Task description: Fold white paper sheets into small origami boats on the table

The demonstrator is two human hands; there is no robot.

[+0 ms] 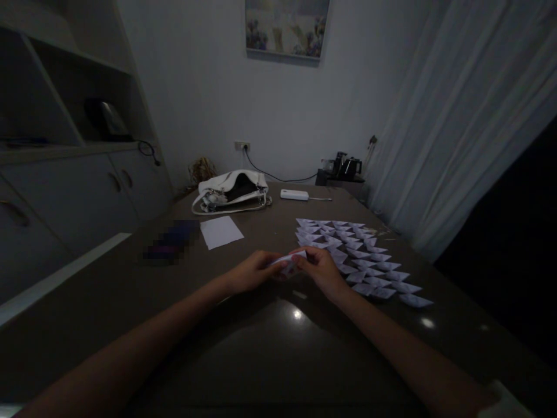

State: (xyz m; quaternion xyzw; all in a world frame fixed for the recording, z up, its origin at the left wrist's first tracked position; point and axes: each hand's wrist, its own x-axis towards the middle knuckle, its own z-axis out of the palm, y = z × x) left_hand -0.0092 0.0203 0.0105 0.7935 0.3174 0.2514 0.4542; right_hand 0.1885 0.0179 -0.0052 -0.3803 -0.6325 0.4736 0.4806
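Observation:
Between my two hands is a small piece of folded white paper (pixel 289 265), held just above the dark table. My left hand (pixel 256 270) pinches its left side, thumb on the near face. On the other side my right hand (pixel 321 268) grips the right end, with the thumb pressed on the paper and the fingers behind it. Just beyond and to the right of my right hand, many folded paper boats (pixel 365 264) stand in rows. Flat on the table, to the left of my hands, lies a stack or sheet of white paper (pixel 221 231).
A white handbag (pixel 232 190) rests at the table's far left, with a white power bank (pixel 295 195) and short cable right of it. A blurred dark patch covers something at left. Beyond the table stand a kettle (pixel 349 168), white cabinets (pixel 73 191) and a curtain (pixel 411 116).

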